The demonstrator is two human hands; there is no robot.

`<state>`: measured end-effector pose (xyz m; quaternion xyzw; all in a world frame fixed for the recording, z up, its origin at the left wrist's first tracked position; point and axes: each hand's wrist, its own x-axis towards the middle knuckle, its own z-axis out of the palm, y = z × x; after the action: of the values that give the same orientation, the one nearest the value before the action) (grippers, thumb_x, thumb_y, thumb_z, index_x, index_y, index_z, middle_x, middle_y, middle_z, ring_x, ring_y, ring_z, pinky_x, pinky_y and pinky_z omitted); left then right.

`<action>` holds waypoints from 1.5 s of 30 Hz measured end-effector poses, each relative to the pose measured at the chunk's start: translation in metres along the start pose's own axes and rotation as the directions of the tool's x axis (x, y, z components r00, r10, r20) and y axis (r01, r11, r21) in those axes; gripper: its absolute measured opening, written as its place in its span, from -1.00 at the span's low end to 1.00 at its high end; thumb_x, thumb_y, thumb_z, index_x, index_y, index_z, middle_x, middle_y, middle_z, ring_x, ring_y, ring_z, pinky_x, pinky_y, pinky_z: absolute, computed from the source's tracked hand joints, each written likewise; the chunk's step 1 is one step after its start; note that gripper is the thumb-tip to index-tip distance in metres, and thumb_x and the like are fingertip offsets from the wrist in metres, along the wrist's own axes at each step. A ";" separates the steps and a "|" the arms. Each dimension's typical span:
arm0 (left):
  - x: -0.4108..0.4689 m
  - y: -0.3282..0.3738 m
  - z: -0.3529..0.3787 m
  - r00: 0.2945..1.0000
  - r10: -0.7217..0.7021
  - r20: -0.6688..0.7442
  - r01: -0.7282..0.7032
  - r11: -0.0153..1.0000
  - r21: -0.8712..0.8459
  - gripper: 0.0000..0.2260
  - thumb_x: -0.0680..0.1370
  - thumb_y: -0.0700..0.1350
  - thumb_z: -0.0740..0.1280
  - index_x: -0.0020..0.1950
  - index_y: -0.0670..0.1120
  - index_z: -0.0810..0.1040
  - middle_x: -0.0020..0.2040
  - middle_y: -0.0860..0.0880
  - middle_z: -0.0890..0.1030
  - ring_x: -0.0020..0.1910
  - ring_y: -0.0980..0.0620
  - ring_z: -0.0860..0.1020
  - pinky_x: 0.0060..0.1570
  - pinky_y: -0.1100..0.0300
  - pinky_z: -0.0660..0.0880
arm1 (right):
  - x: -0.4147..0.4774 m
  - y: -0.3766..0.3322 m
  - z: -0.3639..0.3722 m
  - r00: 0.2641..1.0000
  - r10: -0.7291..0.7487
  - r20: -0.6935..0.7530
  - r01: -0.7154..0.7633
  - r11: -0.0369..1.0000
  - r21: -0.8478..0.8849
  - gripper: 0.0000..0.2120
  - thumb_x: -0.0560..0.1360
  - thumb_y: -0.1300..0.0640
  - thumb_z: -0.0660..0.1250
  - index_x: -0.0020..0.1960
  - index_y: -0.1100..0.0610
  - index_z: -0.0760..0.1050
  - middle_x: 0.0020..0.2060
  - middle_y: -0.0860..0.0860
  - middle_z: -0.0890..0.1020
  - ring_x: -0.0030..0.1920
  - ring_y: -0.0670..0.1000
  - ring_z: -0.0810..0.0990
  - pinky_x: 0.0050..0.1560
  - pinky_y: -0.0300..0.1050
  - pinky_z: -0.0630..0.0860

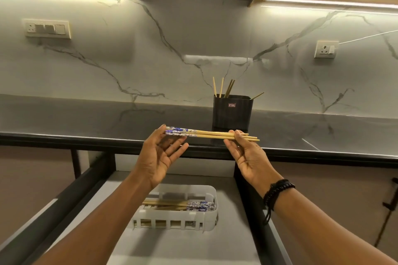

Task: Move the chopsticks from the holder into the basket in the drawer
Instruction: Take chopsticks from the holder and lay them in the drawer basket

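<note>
Chopsticks (212,135) pinched by right hand (247,155), steadied by straight fingers of left hand (161,153); held above basket (172,219), long axis parallel to it.

holder (232,112) on counter (86,118) behind open drawer (215,247); basket (174,220) in drawer
</note>
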<state>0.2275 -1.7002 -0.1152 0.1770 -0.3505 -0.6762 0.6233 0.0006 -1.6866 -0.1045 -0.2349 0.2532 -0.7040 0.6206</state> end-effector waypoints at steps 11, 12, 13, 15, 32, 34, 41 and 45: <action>0.004 -0.006 0.002 0.997 0.036 -0.068 -0.032 0.998 0.050 -0.86 0.60 -0.13 0.24 0.07 -0.17 0.53 0.08 -0.22 0.66 0.06 -0.13 0.65 -0.16 0.10 0.63 | -0.002 0.020 0.004 0.994 0.056 0.098 -0.047 0.995 -0.086 -0.72 0.55 0.13 0.34 0.17 0.29 0.53 0.00 0.24 0.71 -0.03 0.15 0.73 -0.21 -0.11 0.68; 0.004 -0.004 0.000 0.997 0.037 -0.073 -0.034 0.999 0.041 -0.86 0.60 -0.13 0.24 0.07 -0.17 0.52 0.07 -0.22 0.66 0.05 -0.13 0.65 -0.17 0.10 0.63 | -0.001 0.019 0.003 0.992 0.042 0.116 -0.033 0.996 -0.078 -0.72 0.58 0.08 0.30 0.14 0.28 0.54 -0.01 0.24 0.71 -0.02 0.16 0.73 -0.20 -0.10 0.67; 0.005 -0.002 -0.001 0.996 0.040 -0.078 -0.038 0.999 0.032 -0.86 0.60 -0.13 0.24 0.07 -0.17 0.52 0.07 -0.22 0.66 0.05 -0.13 0.65 -0.17 0.10 0.63 | -0.001 0.017 0.002 0.992 0.022 0.124 -0.013 0.997 -0.073 -0.71 0.61 0.05 0.25 0.13 0.28 0.53 -0.01 0.24 0.71 -0.02 0.17 0.73 -0.18 -0.09 0.68; 0.005 0.001 -0.004 0.994 0.050 -0.095 -0.049 0.999 0.018 -0.86 0.60 -0.13 0.24 0.08 -0.17 0.51 0.07 -0.21 0.66 0.05 -0.12 0.65 -0.15 0.09 0.63 | 0.001 0.013 -0.001 0.992 -0.048 0.113 0.060 0.993 -0.101 -0.71 0.63 0.08 0.21 0.15 0.29 0.52 -0.01 0.24 0.71 -0.01 0.16 0.73 -0.14 -0.08 0.68; 0.003 -0.002 -0.007 0.996 -0.032 -0.088 0.031 0.999 -0.015 -0.84 0.57 -0.15 0.30 0.09 -0.20 0.53 0.10 -0.23 0.65 0.06 -0.15 0.64 -0.16 0.06 0.64 | -0.011 0.020 0.011 0.962 -0.269 0.039 0.258 0.859 -0.442 -0.79 0.59 0.21 0.26 0.14 0.30 0.55 -0.01 0.22 0.67 -0.04 0.06 0.70 -0.08 -0.20 0.67; 0.003 -0.003 -0.008 0.996 -0.042 -0.075 0.040 0.999 -0.028 -0.82 0.57 -0.15 0.29 0.12 -0.21 0.53 0.10 -0.23 0.64 0.07 -0.16 0.64 -0.14 0.05 0.64 | -0.013 0.024 0.012 0.964 -0.258 0.062 0.256 0.845 -0.469 -0.78 0.58 0.23 0.26 0.16 0.31 0.55 0.00 0.22 0.67 -0.03 0.07 0.70 -0.05 -0.18 0.67; 0.003 -0.003 -0.011 0.997 -0.048 -0.053 0.046 0.998 -0.042 -0.79 0.57 -0.14 0.29 0.15 -0.21 0.52 0.12 -0.23 0.64 0.09 -0.17 0.63 -0.17 0.04 0.63 | -0.017 0.023 0.015 0.966 -0.230 0.121 0.260 0.853 -0.452 -0.82 0.60 0.23 0.23 0.12 0.25 0.57 -0.03 0.22 0.68 -0.08 0.05 0.70 -0.08 -0.19 0.67; 0.004 -0.002 -0.013 0.997 -0.049 -0.054 0.046 0.998 -0.049 -0.77 0.56 -0.14 0.30 0.17 -0.21 0.52 0.12 -0.24 0.64 0.09 -0.17 0.63 -0.16 0.03 0.63 | -0.017 0.023 0.016 0.970 -0.202 0.137 0.241 0.881 -0.408 -0.81 0.62 0.24 0.22 0.09 0.27 0.58 -0.06 0.23 0.68 -0.08 0.09 0.69 -0.04 -0.12 0.67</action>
<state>0.2337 -1.7073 -0.1250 0.1887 -0.3125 -0.6939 0.6206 0.0300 -1.6727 -0.1073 -0.4222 0.3422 -0.6877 0.4814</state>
